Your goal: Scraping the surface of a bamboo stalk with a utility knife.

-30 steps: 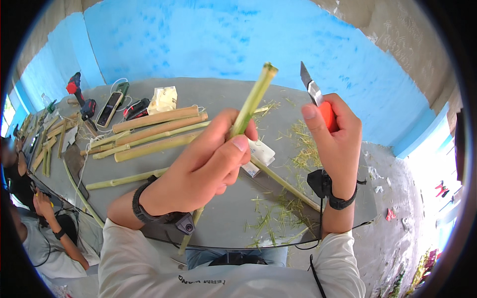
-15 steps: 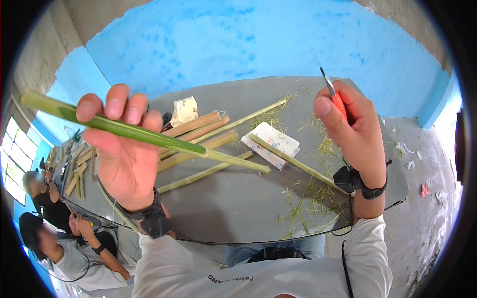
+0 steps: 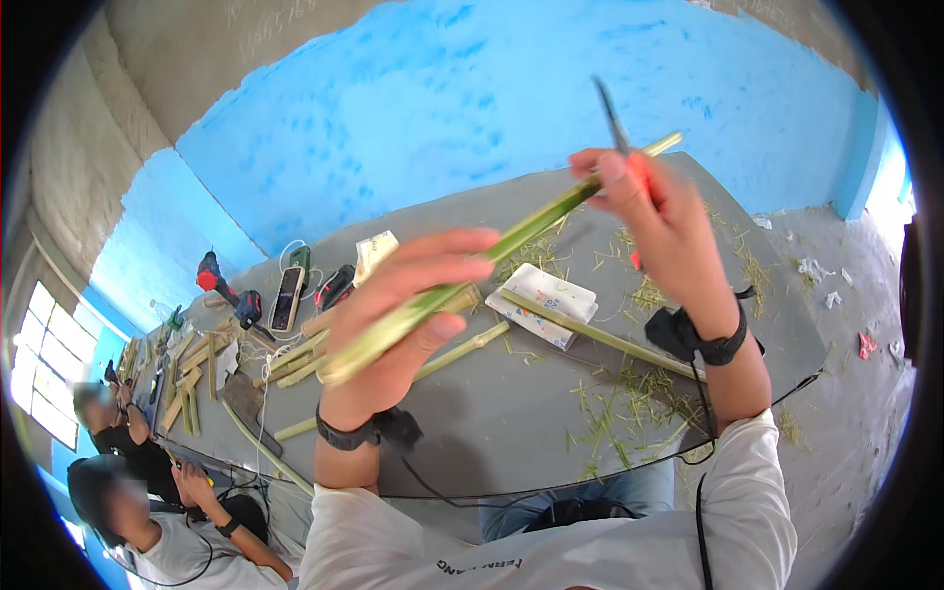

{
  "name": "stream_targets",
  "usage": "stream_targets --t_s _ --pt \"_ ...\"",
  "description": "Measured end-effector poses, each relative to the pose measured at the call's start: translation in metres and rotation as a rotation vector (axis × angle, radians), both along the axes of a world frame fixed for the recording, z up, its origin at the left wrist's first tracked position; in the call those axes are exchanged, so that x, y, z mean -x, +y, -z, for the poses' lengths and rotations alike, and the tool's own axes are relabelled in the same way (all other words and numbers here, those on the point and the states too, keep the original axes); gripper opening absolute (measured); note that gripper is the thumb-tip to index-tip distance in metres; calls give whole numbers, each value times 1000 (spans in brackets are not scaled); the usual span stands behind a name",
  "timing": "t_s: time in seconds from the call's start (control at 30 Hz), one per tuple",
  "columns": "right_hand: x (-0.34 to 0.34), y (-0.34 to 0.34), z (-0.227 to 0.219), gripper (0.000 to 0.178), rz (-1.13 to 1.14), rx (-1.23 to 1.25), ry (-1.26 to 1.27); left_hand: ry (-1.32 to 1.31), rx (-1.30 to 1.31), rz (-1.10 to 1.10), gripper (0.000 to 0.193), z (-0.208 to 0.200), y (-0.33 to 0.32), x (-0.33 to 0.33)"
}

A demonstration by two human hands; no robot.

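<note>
- Blue-painted wall (image 3: 472, 98) behind a grey table (image 3: 511, 423).
- Far left: bright window (image 3: 44, 354); below it, two co-workers, one in a black top (image 3: 128, 418), one in a pale shirt (image 3: 187, 551).
- Next along: red-and-black drill (image 3: 231, 295), then a phone (image 3: 287, 298) lying on the table.
- Left hand (image 3: 393, 369) above table: fingers and thumb clamped on the bamboo stick (image 3: 541, 221), which slants up rightward toward the other hand.
- Mid-table: white packet (image 3: 556, 305), a second stick (image 3: 610, 334) lying across it.
- Right hand (image 3: 654, 221): fingers closed on the knife (image 3: 612, 118), blade up; fingertips overlap the bamboo stick, contact blurred.
- Below that hand: green shavings (image 3: 629, 413), scattered.
</note>
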State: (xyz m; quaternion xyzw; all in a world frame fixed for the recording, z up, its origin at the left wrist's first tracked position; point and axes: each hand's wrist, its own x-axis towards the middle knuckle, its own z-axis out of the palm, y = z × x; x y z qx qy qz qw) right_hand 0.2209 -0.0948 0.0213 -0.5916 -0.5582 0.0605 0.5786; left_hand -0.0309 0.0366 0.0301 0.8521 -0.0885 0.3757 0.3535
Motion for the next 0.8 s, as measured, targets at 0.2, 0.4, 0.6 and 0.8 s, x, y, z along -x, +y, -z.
stream_targets --t_s 0.2,0.4,0.6,0.8 --pt "-26 0 -8 50 372 -204 -121 284 634 76 52 -4 22 4" --pt "-38 -2 -8 48 394 -157 -207 604 874 620 86 7 45 3" --pt "-40 0 -9 46 321 -173 -41 333 779 74 90 5 20 -4" --pt "-48 -1 -9 35 459 92 -190 973 700 266 55 -5 -13 -13"
